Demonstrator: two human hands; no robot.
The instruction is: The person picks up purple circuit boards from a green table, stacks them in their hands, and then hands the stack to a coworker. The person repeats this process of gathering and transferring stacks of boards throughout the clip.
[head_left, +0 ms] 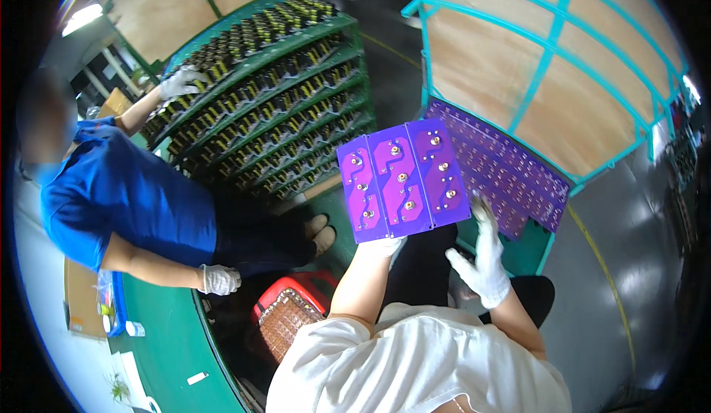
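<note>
A purple circuit board panel (404, 183), made of three joined sections with several round metal terminals, is held up in front of me. My left hand (386, 247), in a white glove, grips its lower edge; the panel covers most of the fingers. Just right of the panel is my gloved right hand (485, 261), its thumb and fingers spread and nothing in it. Beyond that hand, rows of similar purple boards (489, 154) lie on a green surface inside a turquoise-framed rack (552, 50).
At left stands a person in a blue shirt (133, 198), one gloved hand (185, 81) on a green multi-tier rack (296, 80) full of black-and-yellow parts. A red chair (292, 291) with a beaded seat and a green table (167, 346) are at lower left.
</note>
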